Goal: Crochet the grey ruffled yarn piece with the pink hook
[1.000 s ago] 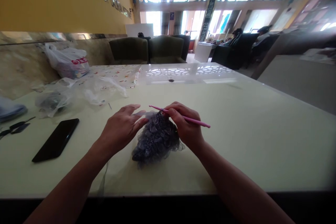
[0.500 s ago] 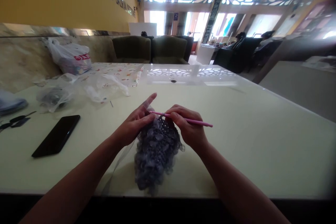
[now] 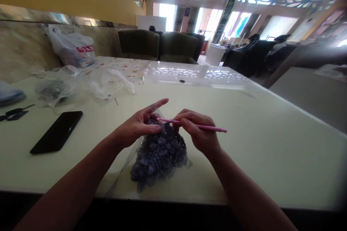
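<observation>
At near edge of counter: dark ruffled piece. Left hand pinches its top edge, index raised; right hand pinches pink hook. I'd hold sheer ribbon taut over index, hook level.

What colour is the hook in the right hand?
Pink; the hook shows best in the head view.

On the table, the phone lies left of the crochet work; behind the phone lie plastic bags, the carrier bag farther back. Armchairs stand beyond the table.
</observation>
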A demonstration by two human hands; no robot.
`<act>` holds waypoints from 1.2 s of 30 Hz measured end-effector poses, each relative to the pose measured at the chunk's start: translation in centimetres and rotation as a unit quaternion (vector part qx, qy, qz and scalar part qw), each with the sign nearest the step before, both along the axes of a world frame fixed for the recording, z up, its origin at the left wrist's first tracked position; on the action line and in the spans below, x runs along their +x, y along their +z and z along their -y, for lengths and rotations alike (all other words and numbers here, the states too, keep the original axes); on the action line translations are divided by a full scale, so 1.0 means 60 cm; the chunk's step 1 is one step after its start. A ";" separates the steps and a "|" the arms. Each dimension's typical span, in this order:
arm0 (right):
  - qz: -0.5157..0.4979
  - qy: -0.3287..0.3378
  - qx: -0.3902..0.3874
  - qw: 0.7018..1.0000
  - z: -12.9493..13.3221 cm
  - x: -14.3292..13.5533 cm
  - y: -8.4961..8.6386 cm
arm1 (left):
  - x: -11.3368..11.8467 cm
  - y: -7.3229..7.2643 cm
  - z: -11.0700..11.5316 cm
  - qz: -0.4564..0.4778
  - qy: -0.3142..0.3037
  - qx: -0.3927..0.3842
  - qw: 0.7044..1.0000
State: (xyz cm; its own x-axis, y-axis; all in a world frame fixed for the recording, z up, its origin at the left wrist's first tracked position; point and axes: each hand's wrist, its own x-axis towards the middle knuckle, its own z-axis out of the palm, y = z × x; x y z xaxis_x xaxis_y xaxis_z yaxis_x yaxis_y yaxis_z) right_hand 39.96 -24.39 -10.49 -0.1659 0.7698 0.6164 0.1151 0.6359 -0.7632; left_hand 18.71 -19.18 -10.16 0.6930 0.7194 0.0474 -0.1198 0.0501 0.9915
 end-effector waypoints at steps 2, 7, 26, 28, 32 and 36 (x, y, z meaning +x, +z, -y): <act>0.003 0.008 -0.008 1.000 -0.001 0.001 -0.002 | -0.002 -0.002 0.000 0.013 -0.001 0.006 1.000; 0.005 0.011 -0.010 1.000 -0.002 -0.001 -0.006 | 0.004 -0.008 0.009 0.040 0.041 0.006 0.998; -0.022 0.029 -0.026 0.999 -0.012 0.012 -0.004 | -0.007 -0.002 0.002 0.023 0.025 0.006 0.999; 0.004 0.028 -0.022 0.999 -0.011 0.008 -0.005 | -0.004 -0.004 0.005 0.019 0.026 0.000 0.999; 0.090 -0.007 0.057 0.994 -0.010 -0.002 -0.012 | 0.003 -0.007 0.012 0.005 0.007 -0.016 1.000; 0.182 -0.058 0.146 0.971 -0.010 -0.009 -0.022 | 0.006 -0.008 0.016 -0.009 0.014 -0.019 1.000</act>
